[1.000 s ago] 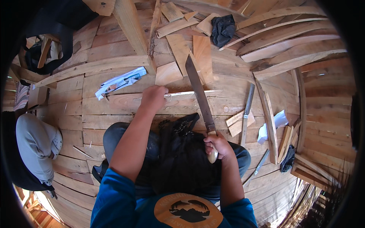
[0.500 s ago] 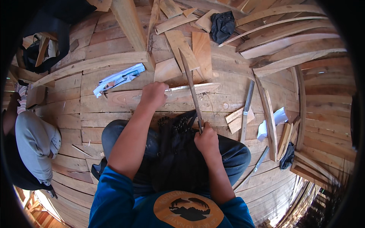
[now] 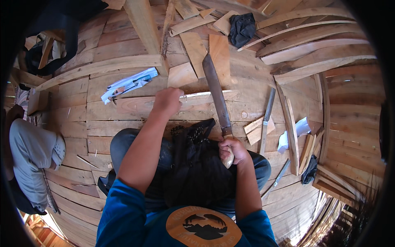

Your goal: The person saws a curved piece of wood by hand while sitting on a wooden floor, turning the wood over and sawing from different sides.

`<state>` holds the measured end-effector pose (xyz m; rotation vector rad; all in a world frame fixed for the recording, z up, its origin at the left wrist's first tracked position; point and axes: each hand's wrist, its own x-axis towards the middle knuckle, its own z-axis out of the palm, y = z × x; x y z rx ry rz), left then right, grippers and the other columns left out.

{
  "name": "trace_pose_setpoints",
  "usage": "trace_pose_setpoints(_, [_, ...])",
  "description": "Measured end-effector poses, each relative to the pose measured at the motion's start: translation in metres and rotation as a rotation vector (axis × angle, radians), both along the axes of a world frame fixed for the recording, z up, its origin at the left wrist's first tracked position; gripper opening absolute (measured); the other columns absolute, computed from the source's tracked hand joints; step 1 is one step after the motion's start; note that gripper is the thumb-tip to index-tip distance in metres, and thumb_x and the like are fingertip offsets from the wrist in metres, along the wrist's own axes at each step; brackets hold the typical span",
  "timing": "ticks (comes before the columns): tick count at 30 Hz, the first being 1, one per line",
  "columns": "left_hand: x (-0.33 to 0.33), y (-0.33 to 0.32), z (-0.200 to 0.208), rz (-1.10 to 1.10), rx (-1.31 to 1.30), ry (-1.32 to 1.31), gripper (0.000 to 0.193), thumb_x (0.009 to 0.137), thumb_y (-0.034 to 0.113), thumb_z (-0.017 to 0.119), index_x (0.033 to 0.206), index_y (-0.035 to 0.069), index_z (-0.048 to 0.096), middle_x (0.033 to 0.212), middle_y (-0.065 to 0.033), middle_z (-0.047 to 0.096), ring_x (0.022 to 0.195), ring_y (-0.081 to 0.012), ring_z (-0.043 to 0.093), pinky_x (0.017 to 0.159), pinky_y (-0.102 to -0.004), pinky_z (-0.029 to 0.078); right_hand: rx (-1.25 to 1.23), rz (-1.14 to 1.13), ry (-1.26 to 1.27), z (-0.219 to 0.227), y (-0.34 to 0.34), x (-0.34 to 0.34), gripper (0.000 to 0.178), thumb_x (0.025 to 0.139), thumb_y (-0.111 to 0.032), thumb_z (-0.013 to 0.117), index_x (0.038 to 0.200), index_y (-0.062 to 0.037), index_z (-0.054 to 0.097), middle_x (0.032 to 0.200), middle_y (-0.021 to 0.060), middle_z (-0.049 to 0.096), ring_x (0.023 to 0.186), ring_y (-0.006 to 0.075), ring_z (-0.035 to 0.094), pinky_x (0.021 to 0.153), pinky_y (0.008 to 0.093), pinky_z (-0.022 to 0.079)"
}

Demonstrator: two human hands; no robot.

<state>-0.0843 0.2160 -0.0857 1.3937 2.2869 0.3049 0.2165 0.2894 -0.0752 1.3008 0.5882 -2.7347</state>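
My right hand [image 3: 233, 151] is wrapped round the pale handle of a machete [image 3: 217, 92]. Its broad dark blade points away from me, its flat side showing, and passes over the right part of a long, narrow wooden board [image 3: 138, 106]. My left hand [image 3: 168, 101] grips that board near its middle, the fingers partly hidden behind the knuckles. The board lies crosswise in front of my folded legs, its upper edge paler than its face. A black bag-like cloth [image 3: 193, 164] rests in my lap.
Wood offcuts [image 3: 219, 53] and a black plastic bag [image 3: 242, 29] lie beyond the board. Crumpled printed paper [image 3: 129, 84] is at left, a metal level-like bar [image 3: 267, 119] at right. Timber beams [image 3: 98, 69] cross the floor. Another person's leg [image 3: 31, 152] is at far left.
The machete has turned from edge-on to showing its flat side, and its handle has shifted right and slightly toward me with my right hand. My left hand stays on the board.
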Motion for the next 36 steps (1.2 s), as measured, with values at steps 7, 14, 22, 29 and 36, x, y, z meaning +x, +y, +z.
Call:
trace_pose_setpoints(7, [-0.005, -0.003, -0.004, 0.022, -0.013, -0.059, 0.037, 0.073, 0.022, 0.078, 0.108, 0.013, 0.071, 0.103, -0.0142, 0.069, 0.103, -0.0325, 0.064, 0.089, -0.0439, 0.05, 0.058, -0.155, 0.126, 0.009, -0.001, 0.002, 0.012, 0.083, -0.006, 0.057, 0.092, -0.0091, 0.05, 0.057, -0.0029, 0.039, 0.04, 0.0094, 0.037, 0.04, 0.0279, 0.034])
trace_pose_setpoints(14, [-0.012, -0.003, 0.016, -0.021, -0.101, -0.156, 0.041, 0.072, 0.024, 0.079, 0.108, 0.008, 0.07, 0.109, -0.0186, 0.067, 0.104, -0.0358, 0.063, 0.089, -0.0436, 0.05, 0.764, -0.05, -0.483, 0.006, 0.054, -0.009, 0.012, 0.078, -0.008, 0.058, 0.069, -0.0011, 0.054, 0.055, 0.0054, 0.05, 0.041, 0.0163, 0.048, 0.04, 0.0334, 0.043])
trace_pose_setpoints(22, [-0.014, 0.003, 0.021, 0.003, 0.051, -0.503, 0.036, 0.078, 0.018, 0.076, 0.107, -0.001, 0.066, 0.095, -0.0178, 0.069, 0.087, -0.0254, 0.065, 0.082, -0.0349, 0.05, 1.068, 0.079, -0.723, -0.052, 0.071, -0.007, 0.025, 0.077, -0.017, 0.063, 0.086, 0.0065, 0.061, 0.073, 0.0224, 0.065, 0.068, 0.0355, 0.066, 0.063, 0.0432, 0.053])
trace_pose_setpoints(29, [0.0, 0.003, 0.041, 0.077, 0.161, -0.846, 0.029, 0.088, 0.009, 0.07, 0.112, -0.005, 0.063, 0.097, -0.0046, 0.068, 0.087, -0.0096, 0.059, 0.079, -0.0269, 0.048, 1.245, 0.327, -0.864, -0.082, 0.059, -0.011, 0.054, 0.073, -0.026, 0.072, 0.113, 0.0059, 0.054, 0.103, 0.0315, 0.065, 0.101, 0.0452, 0.063, 0.09, 0.0486, 0.051])
trace_pose_setpoints(36, [0.04, 0.006, 0.06, 0.094, 0.278, -1.08, 0.023, 0.091, 0.008, 0.067, 0.111, -0.003, 0.061, 0.099, -0.0039, 0.068, 0.089, -0.008, 0.06, 0.079, -0.0259, 0.048, 1.232, 0.43, -0.847, -0.086, 0.055, -0.006, 0.054, 0.076, -0.031, 0.072, 0.115, 0.0038, 0.055, 0.103, 0.0296, 0.065, 0.102, 0.0446, 0.062, 0.09, 0.0485, 0.051])
